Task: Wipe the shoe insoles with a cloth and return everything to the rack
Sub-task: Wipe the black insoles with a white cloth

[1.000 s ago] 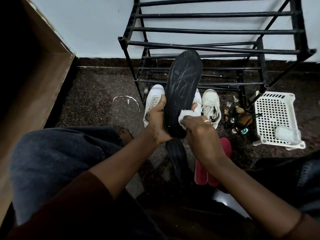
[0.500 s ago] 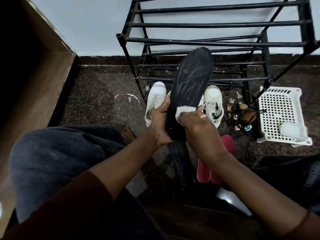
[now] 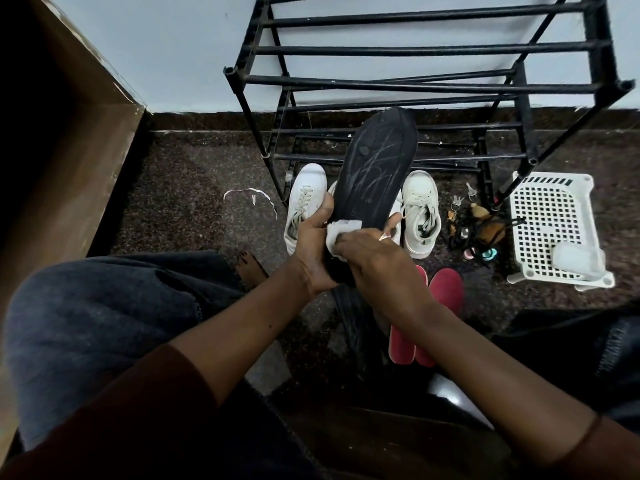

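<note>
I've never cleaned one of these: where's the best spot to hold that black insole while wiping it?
Probably the heel end, gripped from the left as the left hand does: the black insole stands upright, leaving its long face free for the cloth.

White basket (image 3: 550, 216), keys (image 3: 459, 200) on speckled floor (image 3: 180, 188).

The setting was a home entryway or hall corner: a black metal shoe rack (image 3: 426, 84) stood against a pale painted wall (image 3: 180, 46) on a dark speckled stone floor (image 3: 180, 202), with white sneakers (image 3: 420, 213), red insoles (image 3: 446, 289), a bunch of keys (image 3: 464, 199) and a white plastic basket (image 3: 550, 216) scattered at its foot.
</note>
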A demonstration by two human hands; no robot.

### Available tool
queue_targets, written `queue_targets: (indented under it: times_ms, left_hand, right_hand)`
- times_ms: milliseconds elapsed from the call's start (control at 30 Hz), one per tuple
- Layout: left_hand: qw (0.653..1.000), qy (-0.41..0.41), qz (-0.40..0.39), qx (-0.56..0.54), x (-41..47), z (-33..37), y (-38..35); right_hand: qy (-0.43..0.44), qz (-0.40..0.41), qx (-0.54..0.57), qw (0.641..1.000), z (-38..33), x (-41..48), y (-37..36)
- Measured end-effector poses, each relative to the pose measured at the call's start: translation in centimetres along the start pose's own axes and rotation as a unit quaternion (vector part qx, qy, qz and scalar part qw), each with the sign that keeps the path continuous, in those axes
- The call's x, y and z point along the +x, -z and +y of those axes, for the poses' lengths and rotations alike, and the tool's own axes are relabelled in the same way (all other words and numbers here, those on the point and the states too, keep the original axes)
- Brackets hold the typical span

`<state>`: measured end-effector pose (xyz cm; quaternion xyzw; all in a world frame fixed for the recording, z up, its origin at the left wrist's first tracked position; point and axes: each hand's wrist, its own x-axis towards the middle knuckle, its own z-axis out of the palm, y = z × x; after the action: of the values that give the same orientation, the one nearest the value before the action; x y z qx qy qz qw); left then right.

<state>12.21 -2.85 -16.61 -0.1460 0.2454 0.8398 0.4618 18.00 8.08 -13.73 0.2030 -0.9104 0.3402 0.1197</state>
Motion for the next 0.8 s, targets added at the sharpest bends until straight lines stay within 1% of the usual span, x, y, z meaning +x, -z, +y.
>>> queue_targets:
  times_ms: [100, 200, 267, 333, 433, 533, 600, 667, 733, 800]
  left_hand:
    - [0.999, 0.002, 0.031, 0.013, 0.4, -0.4, 0.1]
    - [0.999, -0.003, 0.05, 0.021, 0.3, -0.4, 0.0]
    - [0.999, -0.002, 0.041, 0.025, 0.0, -0.2, 0.0]
    - [0.999, -0.011, 0.027, 0.012, 0.0, 0.2, 0.0]
    - [0.999, -0.028, 0.016, 0.001, 0.1, 0.6, 0.3]
    - [0.999, -0.033, 0.013, -0.016, 0.1, 0.8, 0.1]
    - [0.999, -0.033, 0.025, -0.006, -0.3, 1.0, -0.4]
    - [0.998, -0.043, 0.049, 0.018, -0.4, 0.9, -0.7]
    - [0.996, -0.058, 0.067, 0.019, -0.4, 0.9, -0.8]
    - [0.994, -0.071, 0.075, 0.018, -0.3, 1.2, -0.8]
  right_hand:
    - [-0.061, -0.006, -0.029, 0.998, 0.9, 1.1, 0.0]
    - [-0.099, 0.019, -0.029, 0.995, 1.1, 1.8, -0.2]
    - [-0.091, 0.035, -0.004, 0.995, 0.4, 1.7, -0.3]
    - [-0.056, 0.033, 0.005, 0.998, -0.6, 0.8, -0.5]
    - [-0.002, 0.009, 0.015, 1.0, -0.9, -0.4, -0.9]
    - [-0.002, -0.023, -0.003, 1.0, -0.3, 0.8, -0.8]
    - [-0.039, -0.02, -0.032, 0.999, -0.1, 2.6, -0.6]
    - [-0.096, 0.004, -0.063, 0.993, 0.2, 4.4, -0.3]
    - [-0.144, 0.014, -0.084, 0.986, 0.8, 5.9, -0.1]
    - [-0.169, 0.019, -0.085, 0.982, 1.0, 6.6, 0.0]
